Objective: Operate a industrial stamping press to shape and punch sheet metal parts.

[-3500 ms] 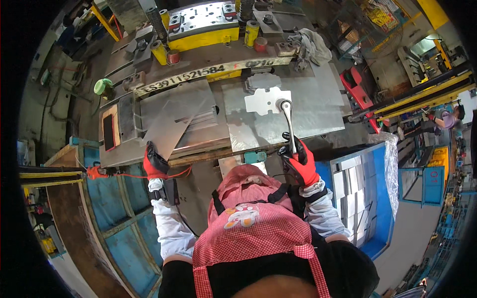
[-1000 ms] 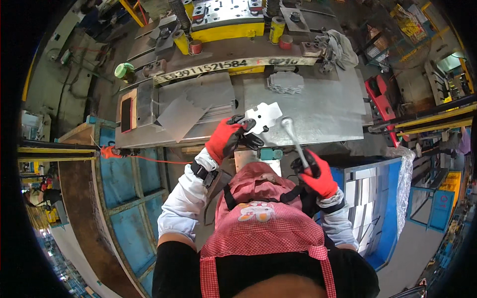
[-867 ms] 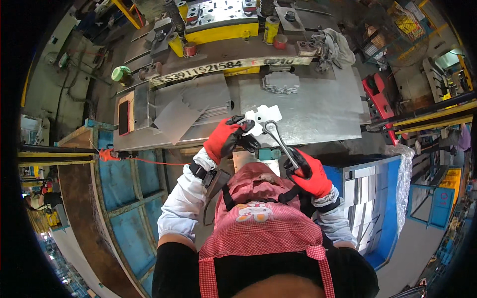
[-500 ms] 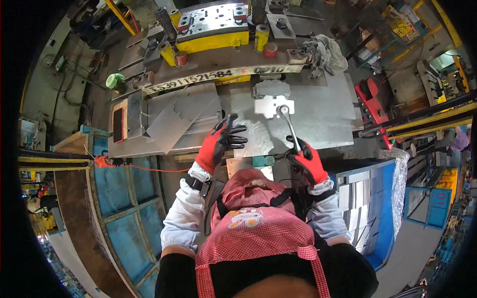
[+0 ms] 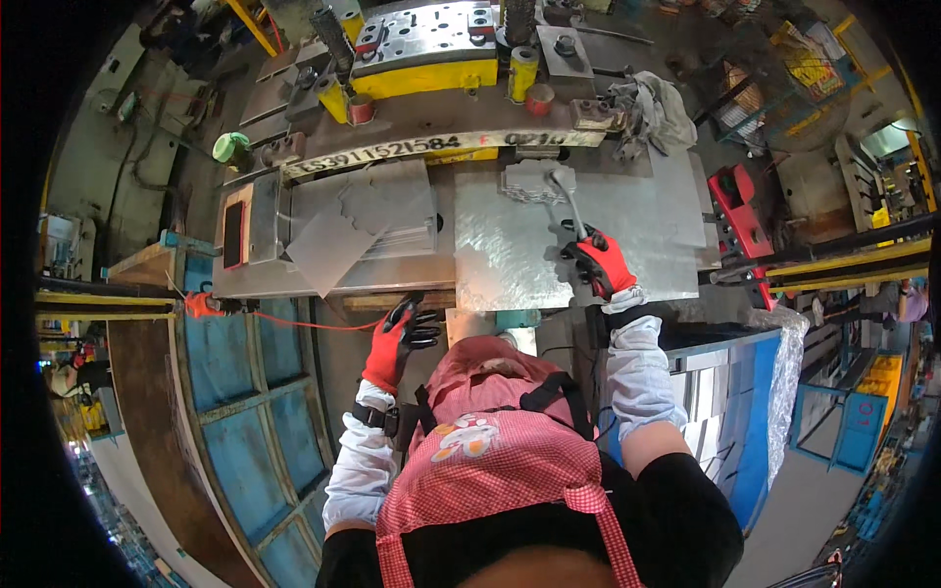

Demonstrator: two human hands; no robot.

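Note:
My right hand (image 5: 600, 263), in a red and black glove, is closed around a metal rod tool (image 5: 572, 208) with a round head. The tool's head rests on or just over a small stack of notched metal pieces (image 5: 534, 182) at the far side of the table. Beneath that hand lies a large shiny metal sheet (image 5: 510, 255). My left hand (image 5: 400, 341), gloved alike, is empty with its fingers spread, just in front of the table's near edge. Left of the large sheet are thin sheet pieces (image 5: 338, 245), overlapping at angles.
A heavy press die (image 5: 421, 78) with yellow blocks stands behind the table. A grey rag (image 5: 657, 113) lies at its right. To my right is a blue bin (image 5: 760, 392) of metal pieces; to my left, a blue framed panel (image 5: 225, 353) and a red cord (image 5: 314, 324).
My right hand has moved forward with the tool, and the bright notched piece under its head is now at the stack. My left hand has drawn back toward me, off the table.

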